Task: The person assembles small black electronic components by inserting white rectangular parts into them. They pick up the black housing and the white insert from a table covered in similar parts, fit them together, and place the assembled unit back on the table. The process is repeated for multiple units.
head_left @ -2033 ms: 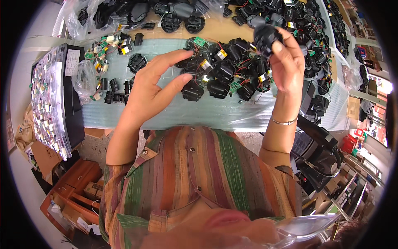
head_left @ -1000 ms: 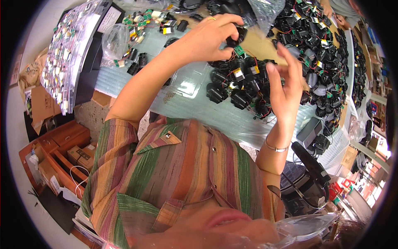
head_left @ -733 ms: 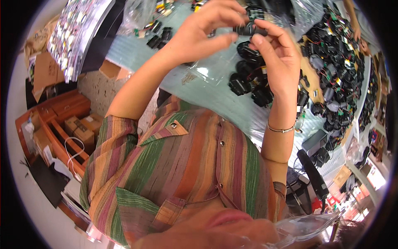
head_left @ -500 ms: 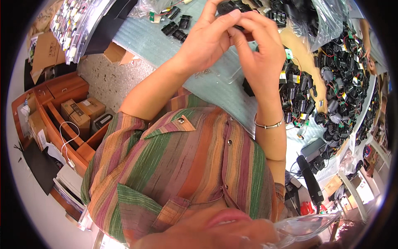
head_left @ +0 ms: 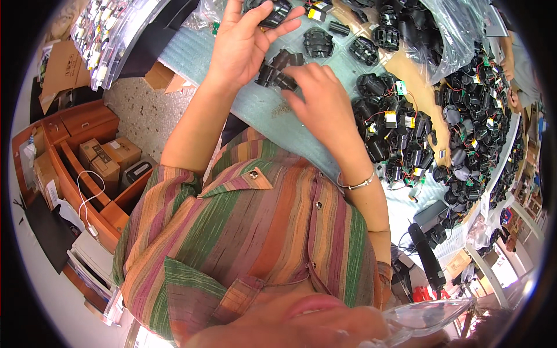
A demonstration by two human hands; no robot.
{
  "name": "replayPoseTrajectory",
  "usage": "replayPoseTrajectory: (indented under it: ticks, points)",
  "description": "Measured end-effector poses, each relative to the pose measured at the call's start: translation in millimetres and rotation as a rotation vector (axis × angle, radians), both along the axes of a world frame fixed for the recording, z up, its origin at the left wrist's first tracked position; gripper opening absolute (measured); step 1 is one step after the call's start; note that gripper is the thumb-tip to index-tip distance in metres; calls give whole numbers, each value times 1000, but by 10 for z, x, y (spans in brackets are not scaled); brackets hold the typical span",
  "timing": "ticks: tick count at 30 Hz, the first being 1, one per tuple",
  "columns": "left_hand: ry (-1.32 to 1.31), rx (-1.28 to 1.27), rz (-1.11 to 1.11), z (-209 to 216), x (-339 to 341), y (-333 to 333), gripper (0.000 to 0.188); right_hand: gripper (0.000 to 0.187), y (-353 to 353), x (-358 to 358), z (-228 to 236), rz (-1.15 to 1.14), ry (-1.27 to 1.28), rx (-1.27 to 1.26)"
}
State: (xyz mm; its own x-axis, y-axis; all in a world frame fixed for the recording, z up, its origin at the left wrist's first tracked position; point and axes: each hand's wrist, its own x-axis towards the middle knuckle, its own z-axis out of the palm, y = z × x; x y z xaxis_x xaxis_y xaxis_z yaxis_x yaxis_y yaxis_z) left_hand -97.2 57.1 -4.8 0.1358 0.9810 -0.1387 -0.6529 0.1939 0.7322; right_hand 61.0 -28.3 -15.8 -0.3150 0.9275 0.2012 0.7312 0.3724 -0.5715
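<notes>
My left hand is raised at the top of the picture, closed round a black plastic housing, with some fingers stretched out past it. My right hand is low over the table, its thumb and forefinger apart on either side of a small cluster of short black cylindrical parts. The fingertips are at the edge of these parts, which look slightly blurred. Beyond the right hand, two black housings, one rounded and one ribbed, lie on the pale green foam mat.
On the right lie heaps of black housings with wires and small boards. A clear plastic bag covers more black parts. Plastic trays stand at the far left. At the right edge another person's hand shows.
My hands have drawn apart: the left moved left with the housing, the right came down to the small cylindrical parts. Those parts now lie farther right and nearer to me.
</notes>
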Motion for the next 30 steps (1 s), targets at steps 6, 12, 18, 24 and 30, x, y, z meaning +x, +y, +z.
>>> replayPoseTrajectory:
  ticks: [6,12,18,24,30]
  points:
    - [60,48,57,1,-83,-7,46,24,-12,13,-93,-136,-137,112]
    - [73,79,44,-59,-175,-6,45,24,-29,-68,-93,-79,-41,164]
    - [242,118,14,-165,-187,51,48,26,-38,72,189,-141,-66,197]
    - [220,186,20,-78,-251,91,47,41,-225,1495,1283,-839,-290,426]
    - [182,180,-72,-94,-54,151,46,49,-231,3064,1215,-1294,-596,3]
